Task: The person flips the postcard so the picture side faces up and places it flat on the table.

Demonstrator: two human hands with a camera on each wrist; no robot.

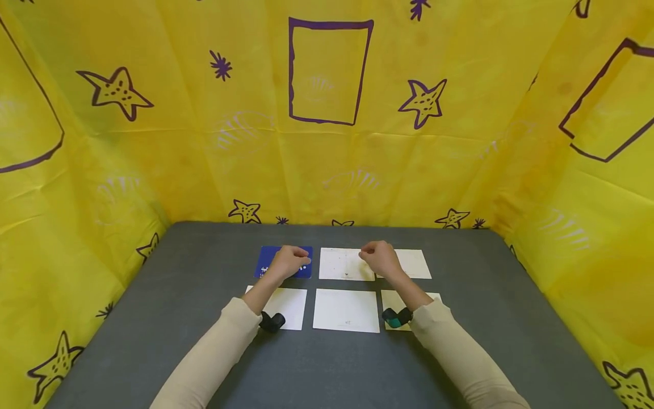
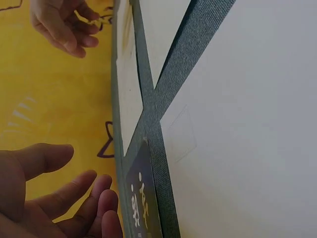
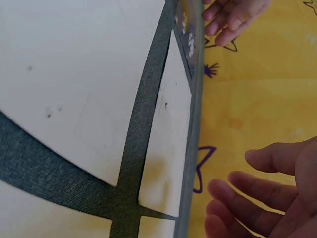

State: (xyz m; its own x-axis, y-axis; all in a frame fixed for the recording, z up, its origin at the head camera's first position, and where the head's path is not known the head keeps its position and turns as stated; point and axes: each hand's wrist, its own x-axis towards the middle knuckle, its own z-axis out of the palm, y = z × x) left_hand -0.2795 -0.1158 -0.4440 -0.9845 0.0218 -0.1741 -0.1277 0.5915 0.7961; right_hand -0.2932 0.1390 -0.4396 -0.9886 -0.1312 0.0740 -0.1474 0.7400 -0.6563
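Observation:
My left hand (image 1: 290,261) hovers above the blue card (image 1: 267,258) at the back left, which carries white lettering. Its fingers are loosely bent in the left wrist view, thumb apart, and nothing is between them. Over the adjoining edges of the white back-middle card (image 1: 337,264) and the white back-right card (image 1: 415,264) is my right hand (image 1: 381,258). The right wrist view shows its relaxed fingers (image 3: 247,198) holding nothing. Nearer me lie a white front-left card (image 1: 293,309), a front-middle card (image 1: 346,309) and a front-right card (image 1: 395,298), the outer two partly hidden by my forearms.
The cards lie in two rows on a dark grey table (image 1: 327,369). Yellow cloth (image 1: 327,153) with purple starfish drawings hangs along the back and both sides. Each wrist bears a dark strapped device, such as the left one (image 1: 272,322).

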